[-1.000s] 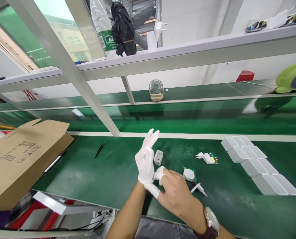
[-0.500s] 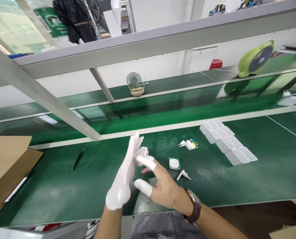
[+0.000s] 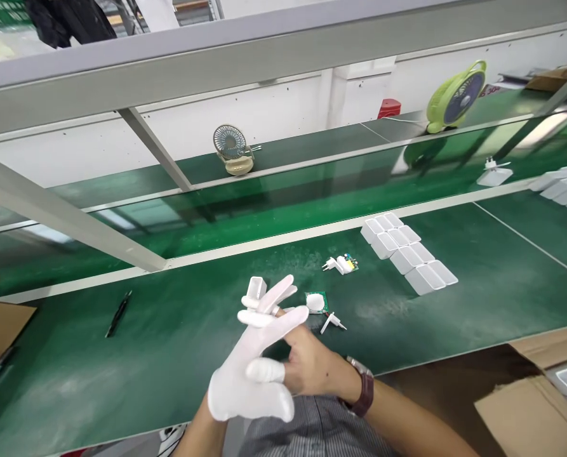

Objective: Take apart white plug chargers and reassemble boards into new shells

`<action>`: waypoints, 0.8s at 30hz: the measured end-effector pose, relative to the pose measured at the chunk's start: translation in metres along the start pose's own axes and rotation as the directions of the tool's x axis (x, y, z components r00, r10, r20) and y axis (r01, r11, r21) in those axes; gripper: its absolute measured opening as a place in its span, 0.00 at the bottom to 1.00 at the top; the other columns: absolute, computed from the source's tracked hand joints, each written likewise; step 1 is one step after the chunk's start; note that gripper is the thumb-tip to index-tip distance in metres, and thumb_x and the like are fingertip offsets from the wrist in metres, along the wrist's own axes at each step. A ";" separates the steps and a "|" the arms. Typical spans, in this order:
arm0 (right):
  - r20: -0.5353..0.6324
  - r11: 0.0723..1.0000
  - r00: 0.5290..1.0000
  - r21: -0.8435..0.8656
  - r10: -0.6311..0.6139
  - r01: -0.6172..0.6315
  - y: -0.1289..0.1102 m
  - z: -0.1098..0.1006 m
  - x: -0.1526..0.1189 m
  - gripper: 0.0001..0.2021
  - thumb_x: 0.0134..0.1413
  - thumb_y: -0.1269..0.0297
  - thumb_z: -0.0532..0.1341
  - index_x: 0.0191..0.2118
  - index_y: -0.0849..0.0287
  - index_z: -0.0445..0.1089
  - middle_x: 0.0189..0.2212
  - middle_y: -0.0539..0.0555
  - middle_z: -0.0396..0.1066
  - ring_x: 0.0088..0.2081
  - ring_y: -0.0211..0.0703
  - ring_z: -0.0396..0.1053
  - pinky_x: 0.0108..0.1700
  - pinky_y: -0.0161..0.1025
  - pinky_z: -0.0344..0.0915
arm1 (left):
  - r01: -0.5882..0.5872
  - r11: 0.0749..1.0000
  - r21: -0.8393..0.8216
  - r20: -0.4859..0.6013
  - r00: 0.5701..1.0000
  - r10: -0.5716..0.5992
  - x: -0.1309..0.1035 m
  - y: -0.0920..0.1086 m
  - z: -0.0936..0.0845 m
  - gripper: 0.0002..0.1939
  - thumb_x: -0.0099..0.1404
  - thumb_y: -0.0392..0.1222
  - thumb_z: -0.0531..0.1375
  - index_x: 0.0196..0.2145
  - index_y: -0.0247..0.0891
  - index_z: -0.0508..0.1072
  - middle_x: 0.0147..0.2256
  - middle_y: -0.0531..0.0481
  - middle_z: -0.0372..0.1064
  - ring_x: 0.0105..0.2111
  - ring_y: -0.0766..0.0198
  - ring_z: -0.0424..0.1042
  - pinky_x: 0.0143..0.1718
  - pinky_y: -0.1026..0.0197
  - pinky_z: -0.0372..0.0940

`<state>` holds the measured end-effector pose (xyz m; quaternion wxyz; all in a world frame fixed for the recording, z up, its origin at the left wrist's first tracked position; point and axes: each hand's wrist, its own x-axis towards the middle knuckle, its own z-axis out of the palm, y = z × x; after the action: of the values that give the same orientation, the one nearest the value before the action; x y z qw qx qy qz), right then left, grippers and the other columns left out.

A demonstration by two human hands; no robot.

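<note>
My left hand (image 3: pixel 252 362), in a white glove, has its fingers spread and crosses my right hand (image 3: pixel 314 365). White finger cots cover some fingertips of my right hand; its fingers interlace with the gloved ones, partly hidden. No object shows in either hand. Just beyond them stands a small white open box (image 3: pixel 256 287). To the right lie a green circuit board with a white round part (image 3: pixel 316 302) and a white plug piece (image 3: pixel 333 322) beside it. Farther back is another white plug (image 3: pixel 331 264) with a small board (image 3: pixel 351 263).
White open trays (image 3: pixel 409 257) stand in a slanted row at the right. A black pen (image 3: pixel 119 314) and a cardboard box (image 3: pixel 2 324) are on the left. A beige fan (image 3: pixel 230 149) and a green fan (image 3: pixel 456 98) stand behind, beyond the slanted frame post (image 3: pixel 73 216).
The view has shifted right. My left hand has turned from edge-on to spread out, and its fingers now cross those of my right hand. The small white box shows more fully.
</note>
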<state>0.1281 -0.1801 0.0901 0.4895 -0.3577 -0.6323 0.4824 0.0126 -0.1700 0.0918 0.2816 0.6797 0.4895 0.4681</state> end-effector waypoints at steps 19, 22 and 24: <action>-0.019 0.747 0.952 -0.625 -0.305 0.226 0.010 0.010 -0.020 0.08 0.69 0.61 0.56 0.39 0.56 0.69 0.33 0.55 0.73 0.35 0.46 0.72 0.37 0.43 0.68 | -0.286 0.872 0.396 -0.134 0.922 0.363 0.072 0.011 -0.003 0.23 0.64 0.40 0.64 0.56 0.44 0.69 0.62 0.41 0.60 0.62 0.48 0.63 0.61 0.41 0.63; 0.064 0.692 0.942 -0.662 -0.330 0.288 0.005 0.000 -0.017 0.10 0.69 0.68 0.51 0.39 0.57 0.69 0.33 0.55 0.72 0.34 0.46 0.70 0.38 0.44 0.68 | -0.302 0.859 0.413 -0.149 0.909 0.390 0.073 0.011 -0.001 0.22 0.64 0.40 0.64 0.55 0.43 0.70 0.61 0.40 0.62 0.61 0.49 0.64 0.60 0.41 0.64; 0.090 0.663 0.936 -0.683 -0.339 0.306 0.003 -0.002 -0.017 0.10 0.69 0.69 0.51 0.38 0.58 0.68 0.31 0.55 0.72 0.32 0.45 0.69 0.36 0.43 0.68 | -0.308 0.857 0.413 -0.153 0.904 0.399 0.073 0.013 0.001 0.20 0.64 0.40 0.64 0.54 0.43 0.71 0.61 0.41 0.62 0.61 0.49 0.64 0.60 0.41 0.64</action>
<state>0.1343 -0.1949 0.0824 0.4134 -0.4062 -0.8073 0.1111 0.0248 -0.1070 0.1289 -0.0057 0.7401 0.4660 0.4848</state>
